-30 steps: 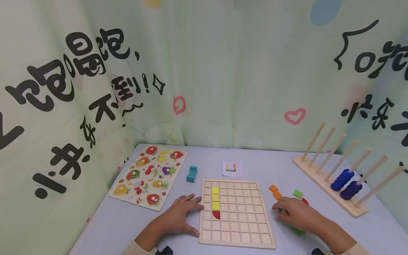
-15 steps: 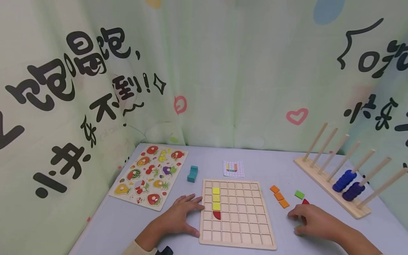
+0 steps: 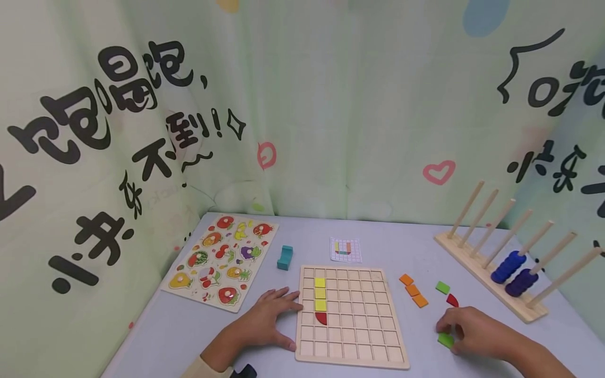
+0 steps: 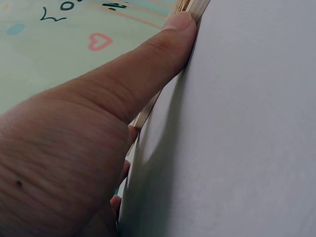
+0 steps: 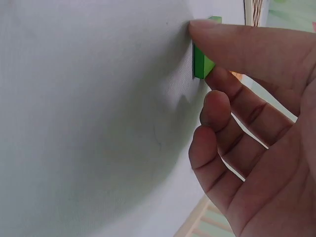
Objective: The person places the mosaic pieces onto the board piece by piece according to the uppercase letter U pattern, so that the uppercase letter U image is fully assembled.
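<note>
A wooden grid board (image 3: 359, 315) lies on the table. On it, yellow square tiles (image 3: 320, 294) form a column with a red quarter-circle tile (image 3: 321, 318) below. My left hand (image 3: 267, 320) rests at the board's left edge, fingers spread; the left wrist view shows its thumb (image 4: 148, 59) against the rim. Right of the board, my right hand (image 3: 477, 333) pinches a green tile (image 3: 445, 340) between thumb and forefinger, down at the table. In the right wrist view this green tile (image 5: 201, 61) is partly hidden by the thumb, and the other fingers are curled beside it.
Orange tiles (image 3: 413, 290), another green tile (image 3: 442, 287) and a red quarter-circle tile (image 3: 452, 300) lie right of the board. Behind it are a pattern card (image 3: 345, 250) and a teal block (image 3: 285, 258). A fruit puzzle (image 3: 219, 262) lies left; a peg stand (image 3: 491, 278) with blue and purple pieces stands right.
My right hand has moved away from the orange tiles, right and toward me, to the near green tile and taken hold of it. A third orange tile now shows. My left hand stays put.
</note>
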`<state>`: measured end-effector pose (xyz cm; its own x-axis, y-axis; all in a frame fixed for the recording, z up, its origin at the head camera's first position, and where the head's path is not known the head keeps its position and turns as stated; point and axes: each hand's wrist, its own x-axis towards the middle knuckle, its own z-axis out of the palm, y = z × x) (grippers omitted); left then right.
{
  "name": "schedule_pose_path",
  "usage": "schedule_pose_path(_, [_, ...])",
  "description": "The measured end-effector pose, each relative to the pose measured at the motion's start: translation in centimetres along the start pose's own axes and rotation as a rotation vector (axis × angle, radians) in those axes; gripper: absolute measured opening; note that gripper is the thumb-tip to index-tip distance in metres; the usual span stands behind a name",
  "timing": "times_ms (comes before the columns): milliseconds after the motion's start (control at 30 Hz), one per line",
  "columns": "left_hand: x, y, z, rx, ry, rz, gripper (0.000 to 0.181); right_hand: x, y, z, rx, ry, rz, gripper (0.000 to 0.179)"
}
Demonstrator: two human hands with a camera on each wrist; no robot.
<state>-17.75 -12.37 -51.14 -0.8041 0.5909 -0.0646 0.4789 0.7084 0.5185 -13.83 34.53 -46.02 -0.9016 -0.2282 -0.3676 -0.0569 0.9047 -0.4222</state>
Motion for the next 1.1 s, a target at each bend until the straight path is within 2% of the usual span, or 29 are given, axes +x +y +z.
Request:
schedule_pose_path(200, [0.06, -0.11, 0.03, -0.002, -0.002, 0.000, 0.085, 0.23, 0.09, 0.06, -0.037, 0.028, -0.061, 0.030])
schedule_pose_path(400, [-0.05, -0.08, 0.05, -0.011, -0.007, 0.004, 0.086, 0.37, -0.02, 0.07, -0.076, 0.063, -0.065, 0.031])
schedule_pose_path(533, [0.02, -0.04, 0.04, -0.003, 0.000, 0.010, 0.085, 0.26, -0.04, -0.05, -0.120, 0.079, -0.128, 0.027])
schedule_pose_path(633, [0.08, -0.01, -0.03, 0.002, 0.002, 0.011, 0.084, 0.36, -0.18, -0.05, -0.128, 0.093, -0.127, 0.025])
schedule_pose_path(767, [0.10, -0.02, -0.01, 0.003, -0.002, 0.006, 0.084, 0.66, -0.59, 0.16, -0.107, 0.099, -0.068, 0.027])
schedule_pose_path(833, [0.09, -0.03, 0.05, 0.002, -0.002, 0.002, 0.084, 0.72, -0.76, 0.32, -0.112, 0.108, -0.068, 0.027])
schedule_pose_path(1100, [0.01, -0.13, 0.08, 0.006, 0.003, -0.002, 0.084, 0.86, -0.89, 0.48, -0.206, 0.159, -0.255, 0.025])
